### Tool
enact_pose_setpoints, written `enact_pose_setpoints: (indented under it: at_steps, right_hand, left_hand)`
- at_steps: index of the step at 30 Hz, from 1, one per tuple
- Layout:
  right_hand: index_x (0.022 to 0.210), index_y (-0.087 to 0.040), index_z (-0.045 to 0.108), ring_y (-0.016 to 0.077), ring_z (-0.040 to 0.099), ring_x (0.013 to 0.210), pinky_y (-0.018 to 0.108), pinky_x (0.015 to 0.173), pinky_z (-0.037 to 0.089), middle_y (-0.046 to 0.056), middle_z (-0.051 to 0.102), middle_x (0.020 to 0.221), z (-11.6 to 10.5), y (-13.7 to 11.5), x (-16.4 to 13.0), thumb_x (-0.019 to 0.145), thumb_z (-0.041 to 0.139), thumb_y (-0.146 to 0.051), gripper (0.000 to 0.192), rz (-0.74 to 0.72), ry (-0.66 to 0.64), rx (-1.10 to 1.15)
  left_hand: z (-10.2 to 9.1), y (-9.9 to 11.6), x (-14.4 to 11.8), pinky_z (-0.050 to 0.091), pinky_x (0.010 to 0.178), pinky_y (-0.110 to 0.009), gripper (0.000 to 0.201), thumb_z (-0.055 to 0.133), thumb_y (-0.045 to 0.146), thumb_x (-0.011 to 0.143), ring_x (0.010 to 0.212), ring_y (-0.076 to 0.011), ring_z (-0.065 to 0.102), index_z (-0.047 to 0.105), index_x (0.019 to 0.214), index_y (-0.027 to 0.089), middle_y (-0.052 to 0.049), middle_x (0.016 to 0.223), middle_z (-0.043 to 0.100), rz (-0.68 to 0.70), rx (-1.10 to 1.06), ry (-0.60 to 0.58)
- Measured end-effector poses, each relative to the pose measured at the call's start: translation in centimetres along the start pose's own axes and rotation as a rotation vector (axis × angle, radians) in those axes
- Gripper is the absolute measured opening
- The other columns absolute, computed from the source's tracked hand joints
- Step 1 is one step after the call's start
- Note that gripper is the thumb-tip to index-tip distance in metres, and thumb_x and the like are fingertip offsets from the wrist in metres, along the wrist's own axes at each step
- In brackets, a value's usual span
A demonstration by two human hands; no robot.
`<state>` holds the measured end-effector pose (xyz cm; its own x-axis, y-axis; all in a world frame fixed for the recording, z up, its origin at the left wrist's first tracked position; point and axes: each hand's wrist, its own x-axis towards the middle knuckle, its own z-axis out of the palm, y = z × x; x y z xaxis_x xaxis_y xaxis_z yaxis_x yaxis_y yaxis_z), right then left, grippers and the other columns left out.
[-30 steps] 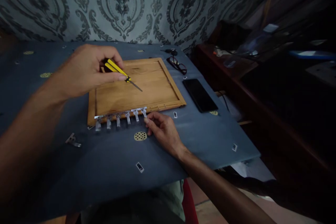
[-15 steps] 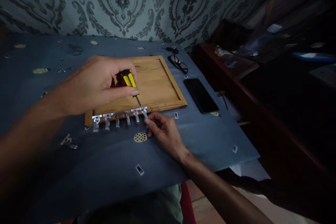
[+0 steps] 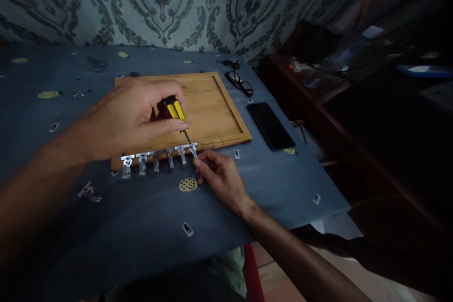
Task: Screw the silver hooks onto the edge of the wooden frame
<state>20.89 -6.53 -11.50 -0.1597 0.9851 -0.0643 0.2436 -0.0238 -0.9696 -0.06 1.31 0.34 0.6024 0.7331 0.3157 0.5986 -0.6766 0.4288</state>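
My left hand [image 3: 138,111] grips a yellow and black screwdriver [image 3: 176,109] above a framed wooden board [image 3: 205,108]. The screwdriver's tip reaches down to the rightmost metal hook [image 3: 193,149] on the board's near edge. Thumb and fingers of my right hand [image 3: 222,177] pinch the lower end of that same hook. Several similar metal hooks [image 3: 142,163] hang in a row along the edge to the left. One loose metal hook [image 3: 90,191] lies on the tablecloth at the near left.
A black phone [image 3: 271,126] and folded glasses [image 3: 239,82] lie right of the board, with a second dark tool [image 3: 229,62] behind them. Scissors [image 3: 96,62] and small screws [image 3: 78,94] rest at the far left. A dark wooden desk [image 3: 300,80] stands to the right.
The screwdriver's tip has come down onto the rightmost hook, and its handle has turned slightly in my left hand. My right hand keeps hold of the hook. The view has shifted a little.
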Motion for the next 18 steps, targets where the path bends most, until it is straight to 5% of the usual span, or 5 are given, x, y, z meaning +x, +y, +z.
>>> enact_pose_setpoints:
  at_steps: [18]
  right_hand:
    - [0.079,-0.022,0.059,0.013,0.061,0.052,0.025,0.059,0.045,-0.005,0.058,0.056,-0.02,0.04,-0.09,0.092,0.061,-0.035,0.018,0.006,0.01,-0.024]
  left_hand:
    - [-0.18,0.63,0.04,0.032,0.059,-0.017,0.025,0.067,0.04,0.087,0.059,-0.0037,0.053,0.068,0.087,0.016,0.006,0.071,0.065,0.006,-0.007,-0.011]
